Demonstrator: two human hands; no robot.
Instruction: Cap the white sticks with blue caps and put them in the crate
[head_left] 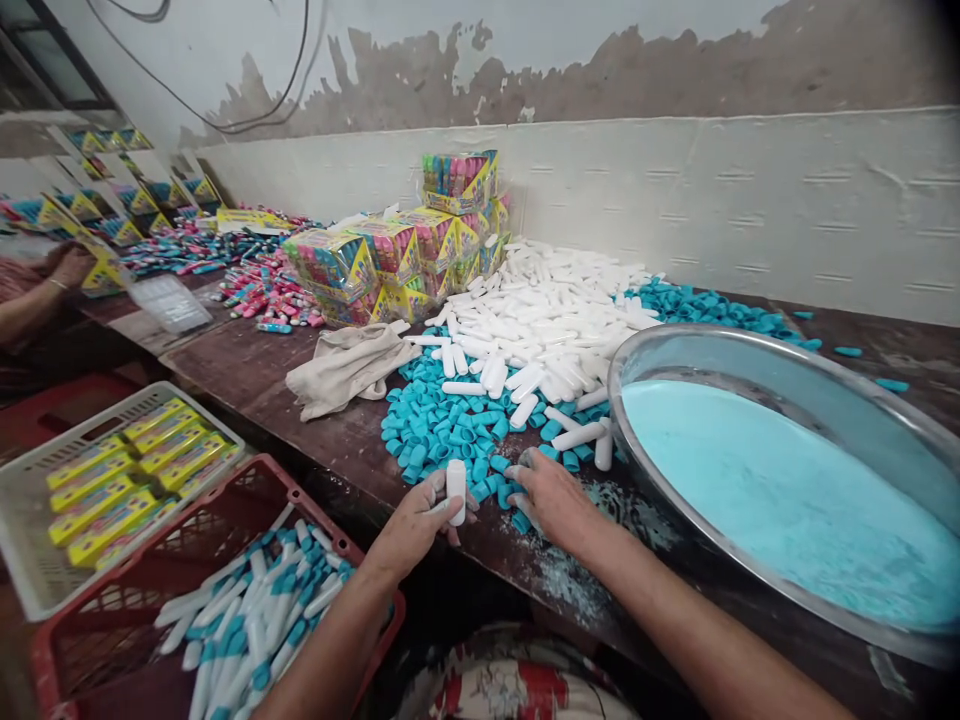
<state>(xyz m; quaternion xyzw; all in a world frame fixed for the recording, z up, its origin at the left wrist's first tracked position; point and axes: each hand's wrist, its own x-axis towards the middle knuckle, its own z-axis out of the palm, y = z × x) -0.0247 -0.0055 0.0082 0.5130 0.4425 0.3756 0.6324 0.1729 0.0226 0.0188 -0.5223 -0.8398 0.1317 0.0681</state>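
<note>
Along a dusty table (352, 435), the left hand (411, 522) grips a white tube (456, 490) upright at twelve o'clock; the right hand (553, 497), fingers parted, meets blue caps (441, 418). A basin (840, 400) sits at two, boxes (394, 250) beyond at eleven.

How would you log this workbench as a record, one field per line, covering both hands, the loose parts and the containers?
Left hand: holds a white tube upright
Right hand: at near edge of blue caps; grip unclear
Heap: white tubes, mostly behind the caps
Metal basin: pale blue material inside
Red crate: white pieces with blue ends
White crate: yellow packs
Cloth: crumpled, left of the caps
</note>
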